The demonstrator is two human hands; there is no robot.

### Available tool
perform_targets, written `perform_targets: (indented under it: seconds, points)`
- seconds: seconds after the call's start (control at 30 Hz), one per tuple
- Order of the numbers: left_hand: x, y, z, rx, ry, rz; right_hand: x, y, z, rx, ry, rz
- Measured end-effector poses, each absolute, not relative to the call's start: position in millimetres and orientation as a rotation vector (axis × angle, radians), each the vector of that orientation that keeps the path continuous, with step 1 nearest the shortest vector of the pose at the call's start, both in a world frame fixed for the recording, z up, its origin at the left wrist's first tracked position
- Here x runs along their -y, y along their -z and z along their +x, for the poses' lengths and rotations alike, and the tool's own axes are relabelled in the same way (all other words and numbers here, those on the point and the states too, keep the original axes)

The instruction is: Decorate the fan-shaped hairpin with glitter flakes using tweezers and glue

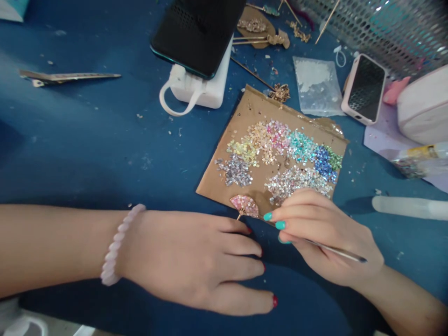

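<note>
My left hand (199, 261) lies flat on the blue table, fingers stretched out, its index fingertip beside a small pink fan-shaped ornament (244, 206). My right hand (322, 233) pinches a thin metal stick (332, 251), its tip pointing toward the fan. The fan rests on the near edge of a brown cardboard piece (252, 112) covered with heaps of coloured shell chips (280, 154) in silver, yellow, pink, teal, blue and green. A pale bead bracelet (117, 245) circles my left wrist.
A black phone (198, 32) rests on a white power bank (196, 88) behind the cardboard. A second phone (364, 88), a clear bag (317, 86), gold hairpin parts (266, 32), a metal clip (66, 77), glue tubes (420, 158) and a mesh basket (385, 28) lie around.
</note>
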State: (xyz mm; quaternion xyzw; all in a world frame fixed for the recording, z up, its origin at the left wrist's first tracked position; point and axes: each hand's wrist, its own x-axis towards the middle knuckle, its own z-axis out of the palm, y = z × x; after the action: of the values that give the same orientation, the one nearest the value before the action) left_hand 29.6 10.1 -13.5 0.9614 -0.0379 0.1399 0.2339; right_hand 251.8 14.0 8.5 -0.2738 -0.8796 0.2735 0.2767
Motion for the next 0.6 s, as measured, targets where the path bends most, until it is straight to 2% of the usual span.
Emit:
perform_targets:
  seconds: [0.33, 0.6]
  points:
    - [-9.6, 14.0, 30.4, -0.021, -0.569, 2.570, -13.5, -7.5, 254.3, 2.379, -0.779, -0.709]
    - [-9.4, 13.3, 30.8, 0.017, -0.507, 2.634, -13.3, -8.5, 254.7, 2.387, -0.766, -0.710]
